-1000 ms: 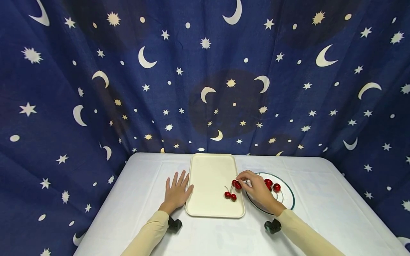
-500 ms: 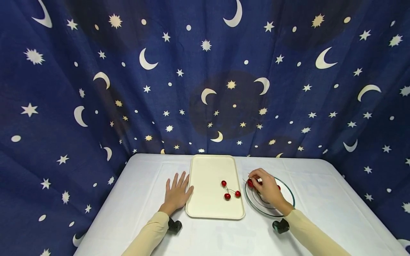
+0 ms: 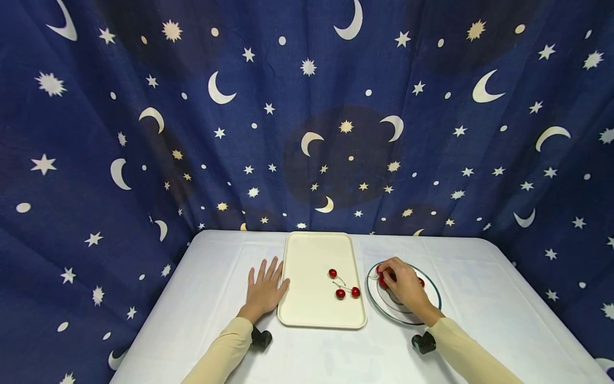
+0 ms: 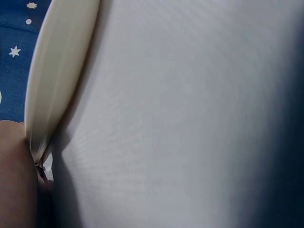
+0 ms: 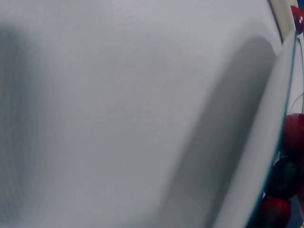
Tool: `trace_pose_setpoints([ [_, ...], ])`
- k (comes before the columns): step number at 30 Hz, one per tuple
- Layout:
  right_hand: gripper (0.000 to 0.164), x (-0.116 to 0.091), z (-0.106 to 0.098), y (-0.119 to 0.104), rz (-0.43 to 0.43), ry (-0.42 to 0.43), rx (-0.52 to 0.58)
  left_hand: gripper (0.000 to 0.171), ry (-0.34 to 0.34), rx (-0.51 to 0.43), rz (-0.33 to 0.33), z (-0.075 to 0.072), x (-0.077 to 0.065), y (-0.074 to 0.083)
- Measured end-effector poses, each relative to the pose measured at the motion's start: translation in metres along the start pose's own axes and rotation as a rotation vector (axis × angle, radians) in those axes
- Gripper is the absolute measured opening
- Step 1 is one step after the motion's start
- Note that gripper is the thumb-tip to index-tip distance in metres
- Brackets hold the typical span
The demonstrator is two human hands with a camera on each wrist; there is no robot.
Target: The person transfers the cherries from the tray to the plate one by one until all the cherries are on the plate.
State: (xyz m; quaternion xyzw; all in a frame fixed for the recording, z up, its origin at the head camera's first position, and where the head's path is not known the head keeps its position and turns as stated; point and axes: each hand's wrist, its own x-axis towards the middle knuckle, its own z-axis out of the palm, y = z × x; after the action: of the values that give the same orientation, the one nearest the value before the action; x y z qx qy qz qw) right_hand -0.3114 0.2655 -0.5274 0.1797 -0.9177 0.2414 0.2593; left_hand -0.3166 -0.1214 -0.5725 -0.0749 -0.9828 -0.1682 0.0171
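Observation:
My left hand lies flat with fingers spread, its thumb at the left edge of the cream tray. Three red cherries with thin stems lie in the tray's right half. My right hand is over the white plate with the dark green rim, its fingertips pinching a cherry. Another cherry shows past the knuckles, and one more peeks out behind the fingertips; the hand hides part of the pile. In the right wrist view, cherries sit just past the plate's edge.
A white cloth covers the table. Behind it hangs a dark blue curtain printed with moons and stars. Black wrist cameras sit under both sleeves. The tray stands left of the plate, with a narrow strip of cloth between them.
My right hand has moved from the tray's right edge back over the plate. Cherries near its fingertips have been let go, and those in the tray have shifted apart. The left hand has stayed put.

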Motion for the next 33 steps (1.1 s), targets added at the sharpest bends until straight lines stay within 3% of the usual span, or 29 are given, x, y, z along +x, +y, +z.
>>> trace_pose_setpoints([
  [12,0.015,0.016,0.003,-0.014,-0.044,0.069,-0.009,0.067,0.018,0.008,0.015,-0.006,-0.004,0.002],
  [21,0.018,0.043,0.024,-0.049,-0.158,-0.072,-0.018,0.069,0.005,-0.004,0.009,-0.008,-0.001,0.001],
  [29,0.033,0.050,0.041,-0.080,-0.140,-0.253,-0.013,0.068,0.003,0.000,0.004,-0.004,-0.001,0.002],
  [33,0.036,0.049,0.048,-0.089,-0.133,-0.300,-0.016,0.067,-0.001,0.010,-0.002,-0.003,0.000,0.003],
])
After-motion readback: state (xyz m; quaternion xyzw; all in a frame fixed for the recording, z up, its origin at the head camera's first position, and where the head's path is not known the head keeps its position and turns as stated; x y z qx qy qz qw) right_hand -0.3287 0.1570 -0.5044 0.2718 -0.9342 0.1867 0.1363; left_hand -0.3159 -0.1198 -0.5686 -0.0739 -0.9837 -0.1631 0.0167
